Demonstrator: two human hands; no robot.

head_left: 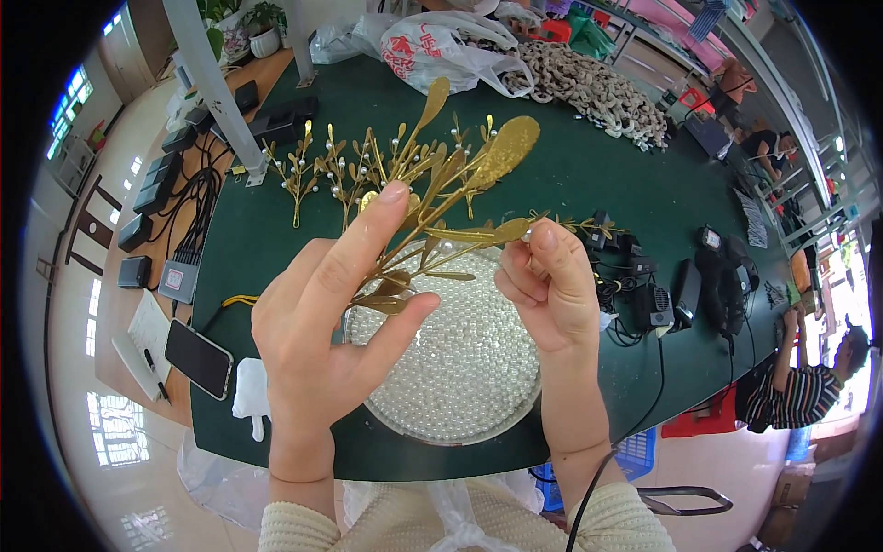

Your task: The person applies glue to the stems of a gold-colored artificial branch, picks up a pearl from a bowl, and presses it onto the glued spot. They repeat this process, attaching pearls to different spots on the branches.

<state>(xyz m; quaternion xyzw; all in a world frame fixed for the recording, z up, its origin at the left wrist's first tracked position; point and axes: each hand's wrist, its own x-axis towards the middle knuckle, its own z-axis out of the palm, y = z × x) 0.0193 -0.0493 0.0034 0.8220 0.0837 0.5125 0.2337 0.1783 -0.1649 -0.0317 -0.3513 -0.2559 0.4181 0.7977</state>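
Observation:
My left hand [322, 308] holds a gold leaf branch [446, 198] over the tray, its stem running behind the index finger. The thumb is stretched away to the right. Thin stems spread from it, ending in flat gold leaves. My right hand [556, 285] is closed in a pinch at the tip of one leaf [512, 230], where a small white pearl bead [527, 236] shows at the fingertips. Below both hands sits a round tray [405, 431] full of clear and pearly beads [460, 368]. Several gold sprigs with white pearls [299, 175] lie behind the branch.
On the green table [570, 184] are a heap of chain-like links [589, 87], a plastic bag [441, 55], and power adapters with cables [653, 304] at right. A phone [199, 359] lies left, near a metal post [216, 92]. A person in stripes [800, 396] is at far right.

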